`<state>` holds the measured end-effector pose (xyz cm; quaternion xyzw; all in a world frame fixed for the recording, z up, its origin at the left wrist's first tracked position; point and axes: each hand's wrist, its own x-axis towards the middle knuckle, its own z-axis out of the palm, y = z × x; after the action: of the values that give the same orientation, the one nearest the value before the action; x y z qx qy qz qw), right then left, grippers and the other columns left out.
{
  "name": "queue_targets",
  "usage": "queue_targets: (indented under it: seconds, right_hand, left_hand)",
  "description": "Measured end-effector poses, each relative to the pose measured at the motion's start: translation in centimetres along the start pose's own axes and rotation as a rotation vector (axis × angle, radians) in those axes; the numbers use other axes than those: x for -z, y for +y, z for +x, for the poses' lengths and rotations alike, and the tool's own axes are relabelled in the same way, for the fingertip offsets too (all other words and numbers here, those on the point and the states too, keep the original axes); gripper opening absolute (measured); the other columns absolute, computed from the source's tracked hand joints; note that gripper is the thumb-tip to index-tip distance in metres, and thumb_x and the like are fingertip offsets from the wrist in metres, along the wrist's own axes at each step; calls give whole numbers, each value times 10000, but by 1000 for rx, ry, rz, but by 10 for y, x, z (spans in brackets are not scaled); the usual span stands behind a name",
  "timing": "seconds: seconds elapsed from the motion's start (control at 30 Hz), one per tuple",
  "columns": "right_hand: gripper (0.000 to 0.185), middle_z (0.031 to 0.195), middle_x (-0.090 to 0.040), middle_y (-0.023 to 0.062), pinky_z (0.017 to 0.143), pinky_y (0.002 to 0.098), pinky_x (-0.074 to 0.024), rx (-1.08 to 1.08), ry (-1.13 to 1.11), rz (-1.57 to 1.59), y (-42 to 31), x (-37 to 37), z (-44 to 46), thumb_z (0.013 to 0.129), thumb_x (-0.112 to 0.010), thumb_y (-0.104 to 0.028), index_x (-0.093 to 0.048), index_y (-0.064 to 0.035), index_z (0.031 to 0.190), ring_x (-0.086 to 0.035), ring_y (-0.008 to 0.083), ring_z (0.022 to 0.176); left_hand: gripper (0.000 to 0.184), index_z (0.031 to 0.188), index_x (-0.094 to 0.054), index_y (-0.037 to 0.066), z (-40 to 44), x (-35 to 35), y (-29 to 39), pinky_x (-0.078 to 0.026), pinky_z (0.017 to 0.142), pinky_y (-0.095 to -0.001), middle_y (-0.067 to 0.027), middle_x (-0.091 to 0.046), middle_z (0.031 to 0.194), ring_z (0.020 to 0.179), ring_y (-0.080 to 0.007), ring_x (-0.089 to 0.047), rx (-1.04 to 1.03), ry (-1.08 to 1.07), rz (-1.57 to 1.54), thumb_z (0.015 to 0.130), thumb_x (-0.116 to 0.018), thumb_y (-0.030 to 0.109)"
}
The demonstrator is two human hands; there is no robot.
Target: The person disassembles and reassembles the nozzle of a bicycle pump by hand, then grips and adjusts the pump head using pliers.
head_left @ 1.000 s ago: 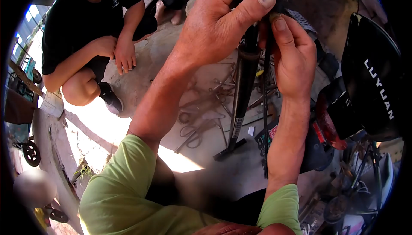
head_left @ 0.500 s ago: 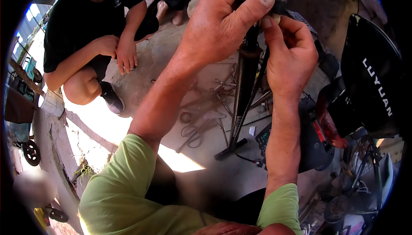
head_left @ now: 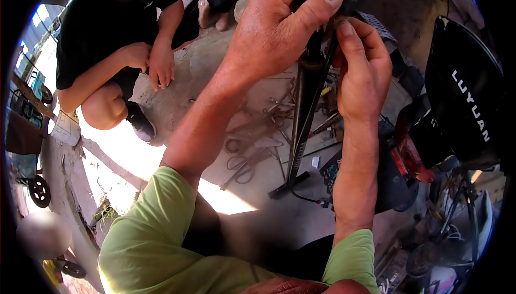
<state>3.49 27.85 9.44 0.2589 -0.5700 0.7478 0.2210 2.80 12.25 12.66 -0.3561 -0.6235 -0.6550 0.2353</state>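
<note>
A long black tube (head_left: 306, 100) stands upright before me, with a collar near its top and a short crossbar (head_left: 289, 185) at its foot; it looks like a floor pump. At its upper end my left hand (head_left: 285, 30) is closed, fingers curled over a black part. My right hand (head_left: 363, 71) is beside it, thumb and index finger pinched together close to my left thumb. Whatever small piece lies between those fingertips is too hidden to name. A thin black strip or hose runs down along the tube.
Scissors (head_left: 242, 170) and several metal tools lie on the concrete floor (head_left: 185, 108). A person in a black shirt (head_left: 99, 30) squats at left; another person's bare foot (head_left: 203, 13) shows behind. At right is a black LUYUAN vehicle part (head_left: 465, 90). A white bucket (head_left: 65, 129) stands far left.
My right hand has turned slightly and its thumb has shifted right. A pale bit seen at its fingertips before is now hidden. My left hand stays almost still.
</note>
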Motion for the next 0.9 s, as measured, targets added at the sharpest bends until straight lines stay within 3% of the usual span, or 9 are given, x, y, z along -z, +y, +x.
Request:
queue_targets:
  seconds: [0.1,0.2,0.3,0.47,0.6,0.9]
  right_hand:
    - [252,964,-728,51,764,218,-529,-8,-2,54,0,3,1,961,-747,-160,-669,31,1106,-660,73,847]
    - [255,962,-729,58,760,224,-544,-31,6,-4,-6,2,0,937,-773,-120,-652,32,1102,-668,79,844]
    - [260,957,-730,62,754,224,-555,114,28,-94,2,2,0,917,-789,-81,-638,29,1098,-676,83,841]
    - [235,948,-729,53,757,216,-554,243,64,-99,14,-1,1,927,-778,-70,-642,17,1098,-676,81,834]
    - [217,941,-726,42,743,213,-549,239,121,-126,19,-5,0,943,-764,-81,-652,13,1104,-671,74,817]
    - [289,906,-653,11,707,233,-457,178,5,-38,24,-1,-2,1047,-640,-236,-643,14,1191,-558,83,772]
  left_hand:
    - [322,1268,-634,-46,1,3,3,-520,910,-274,-74,-701,1144,1037,-118,-635,28,3,132,1031,-623,172]
    - [318,1259,-649,-32,0,0,15,-524,896,-275,-74,-706,1130,1024,-118,-642,57,17,143,1027,-627,185]
    - [326,1254,-656,-28,-2,-1,18,-525,881,-276,-75,-708,1107,1006,-121,-645,78,32,117,1027,-633,205]
    - [368,1256,-657,-31,2,5,5,-520,840,-268,-58,-702,1061,952,-117,-636,-4,7,190,1034,-644,262]
    - [396,1259,-658,-30,1,5,9,-506,791,-249,-36,-686,1019,893,-97,-609,99,-2,135,1034,-650,295]
    - [412,1267,-656,-29,-1,4,15,-494,762,-242,-27,-672,988,869,-90,-593,98,-6,176,1033,-650,310]
